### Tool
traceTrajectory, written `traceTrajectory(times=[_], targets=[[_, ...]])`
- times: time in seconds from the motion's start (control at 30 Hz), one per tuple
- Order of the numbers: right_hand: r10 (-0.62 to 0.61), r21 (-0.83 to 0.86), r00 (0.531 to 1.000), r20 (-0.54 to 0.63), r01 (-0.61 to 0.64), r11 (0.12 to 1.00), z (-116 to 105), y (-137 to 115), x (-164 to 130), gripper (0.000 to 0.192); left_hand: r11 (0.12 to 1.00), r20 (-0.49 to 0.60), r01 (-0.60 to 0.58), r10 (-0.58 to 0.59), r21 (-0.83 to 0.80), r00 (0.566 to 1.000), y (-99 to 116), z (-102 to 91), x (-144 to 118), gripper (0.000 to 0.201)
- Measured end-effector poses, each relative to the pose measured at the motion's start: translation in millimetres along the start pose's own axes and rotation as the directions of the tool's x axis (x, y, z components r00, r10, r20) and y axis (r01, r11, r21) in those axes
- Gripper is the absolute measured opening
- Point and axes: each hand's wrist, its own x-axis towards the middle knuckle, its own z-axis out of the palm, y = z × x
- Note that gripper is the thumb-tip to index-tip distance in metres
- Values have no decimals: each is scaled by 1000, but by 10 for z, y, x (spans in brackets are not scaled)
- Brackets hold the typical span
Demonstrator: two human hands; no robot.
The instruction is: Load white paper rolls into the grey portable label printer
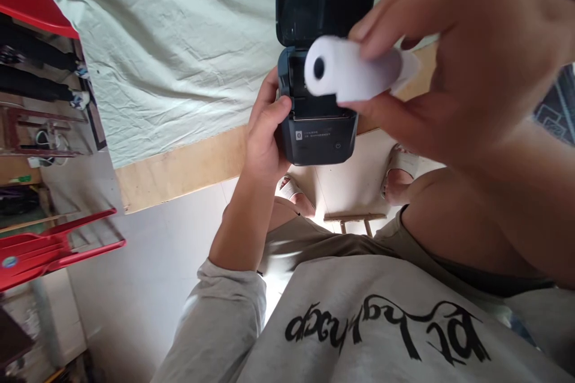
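A small dark label printer (320,142) with its lid (326,6) swung up is gripped along its left side by my left hand (269,125). The thumb rests on the body's upper left edge. In front of the opened paper bay (299,81), my right hand (453,60) pinches a white paper roll (345,69) between thumb and fingers. The roll's round end with its dark core hole faces left. It hides much of the bay, and I cannot tell whether it touches the printer. A loose paper end shows near my right fingers.
A table with a pale green cloth (175,42) and a bare wooden edge (188,161) lies beyond my hands. Red plastic chairs (58,245) stand at the left, near another person's legs (40,75). A wooden stool (354,217) shows below the printer.
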Motion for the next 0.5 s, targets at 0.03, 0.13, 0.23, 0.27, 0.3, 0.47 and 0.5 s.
traceTrajectory(times=[0.03,0.13,0.23,0.27,0.3,0.47,0.5], targets=[[-53,-7,997,-60,53,999,15,-51,10,25,1000,-4,1,-1,5,1000,4,1,-1,23],[-140,-77,976,-165,129,989,100,-104,57,28,1000,-2,9,-9,7,1000,9,5,-2,25],[-82,-163,991,-110,64,985,169,-93,113,36,1000,12,12,-12,-4,1000,-2,7,-1,28],[-68,-176,995,-79,53,983,177,-90,128,36,1000,12,12,-12,-2,1000,-7,6,-1,29],[-62,-179,997,-46,52,982,177,-88,139,35,1000,9,14,-14,4,1000,-11,5,-1,30],[-45,-154,999,-2,44,987,122,-81,136,25,999,-4,27,-27,42,1000,-14,5,-9,33],[-44,-164,999,-24,39,986,113,-76,128,24,999,0,25,-25,38,1000,-15,7,-11,33]])
